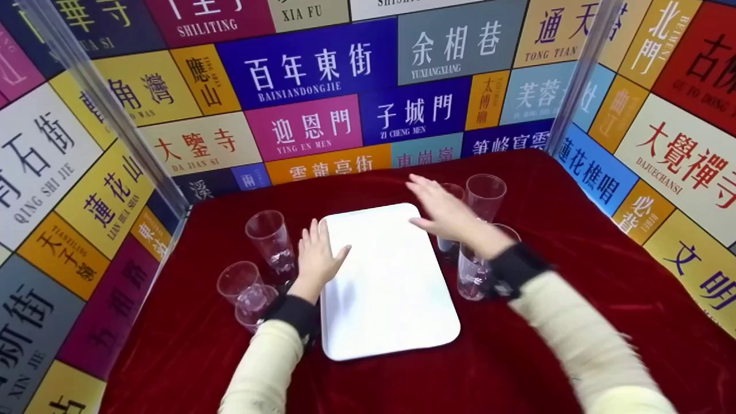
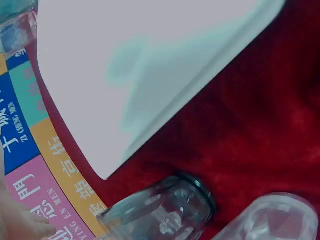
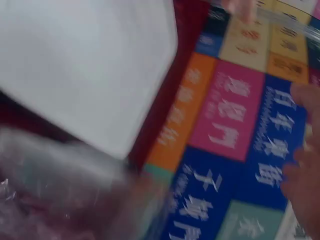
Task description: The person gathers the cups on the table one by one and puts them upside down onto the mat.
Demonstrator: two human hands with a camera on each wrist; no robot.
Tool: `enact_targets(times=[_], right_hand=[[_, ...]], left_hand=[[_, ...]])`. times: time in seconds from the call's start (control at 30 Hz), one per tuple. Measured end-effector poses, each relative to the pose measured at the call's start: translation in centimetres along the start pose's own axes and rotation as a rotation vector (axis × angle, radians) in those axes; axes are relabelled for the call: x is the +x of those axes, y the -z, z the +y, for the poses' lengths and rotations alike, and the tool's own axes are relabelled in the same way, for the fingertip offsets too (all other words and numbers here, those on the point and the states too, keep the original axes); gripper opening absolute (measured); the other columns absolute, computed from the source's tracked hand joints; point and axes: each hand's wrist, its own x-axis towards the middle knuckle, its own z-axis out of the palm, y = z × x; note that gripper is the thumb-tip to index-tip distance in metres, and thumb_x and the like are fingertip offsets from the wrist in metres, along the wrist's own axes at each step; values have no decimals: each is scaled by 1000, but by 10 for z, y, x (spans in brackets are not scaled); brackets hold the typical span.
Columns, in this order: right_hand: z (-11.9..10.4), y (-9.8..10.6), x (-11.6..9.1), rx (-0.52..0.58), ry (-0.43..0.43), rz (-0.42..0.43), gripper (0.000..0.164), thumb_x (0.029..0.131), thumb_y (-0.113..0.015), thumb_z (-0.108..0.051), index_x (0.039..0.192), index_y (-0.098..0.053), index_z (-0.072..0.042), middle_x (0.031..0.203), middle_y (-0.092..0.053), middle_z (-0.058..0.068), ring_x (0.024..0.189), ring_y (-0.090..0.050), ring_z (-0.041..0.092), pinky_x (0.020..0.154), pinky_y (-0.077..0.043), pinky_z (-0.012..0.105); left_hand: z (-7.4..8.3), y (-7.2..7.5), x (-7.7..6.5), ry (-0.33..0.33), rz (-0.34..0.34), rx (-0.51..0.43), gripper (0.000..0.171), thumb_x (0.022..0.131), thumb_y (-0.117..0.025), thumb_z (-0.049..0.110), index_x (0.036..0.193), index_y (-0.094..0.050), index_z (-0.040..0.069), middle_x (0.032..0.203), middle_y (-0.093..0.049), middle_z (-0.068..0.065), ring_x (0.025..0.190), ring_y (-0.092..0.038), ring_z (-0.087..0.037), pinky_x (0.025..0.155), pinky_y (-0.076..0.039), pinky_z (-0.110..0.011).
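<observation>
White tray on red cloth, clear glasses flanking it, hands apart, fingers extended, lettered walls behind

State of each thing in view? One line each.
Left hand: outstretched, holding nothing; contact with tray unclear
Right hand: outstretched, holding nothing
White tray: lying flat, bare on top
Glasses left of tray: look upright, contents unclear
Glasses right of tray: look upright, partly hidden
Red cloth: spread under tray and glasses
</observation>
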Motion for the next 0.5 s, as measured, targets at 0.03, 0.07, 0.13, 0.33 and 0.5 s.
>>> enact_targets(times=[0.03,0.07,0.13,0.33,0.5], right_hand=[[8,7,-10,27,34,11,73,86,-61,-33,141,-28,1,149,-22,17,136,-22,33,111,-18,46],[16,13,-20,63,53,16,72,86,-62,-31,141,-29,0,148,-23,16,135,-24,33,110,-20,47],[35,22,-44,149,53,34,73,84,-65,-30,141,-29,-3,148,-26,15,134,-26,32,109,-22,50],[82,17,-112,502,-144,55,82,80,-68,-26,146,-21,-12,148,-23,17,134,-22,39,106,-20,59],[91,-15,-143,882,-267,105,91,79,-68,-9,146,-7,-6,150,-9,23,136,-9,43,108,-11,59]], left_hand=[[0,0,-3,-10,-1,-5,84,87,-51,52,145,-16,2,150,-15,-20,135,-16,-42,111,-17,-50],[0,0,-7,-17,-3,-18,83,87,-50,51,145,-16,1,150,-15,-21,135,-16,-42,111,-17,-50],[0,1,-14,-33,2,-61,81,88,-51,48,144,-17,0,149,-16,-23,135,-17,-43,111,-17,-50],[-2,-2,-35,-77,23,-161,76,90,-53,42,142,-21,-4,146,-21,-27,133,-20,-45,110,-18,-50],[-5,-4,-44,-90,29,-142,73,89,-54,40,141,-25,-4,144,-26,-26,131,-24,-45,109,-21,-52]])
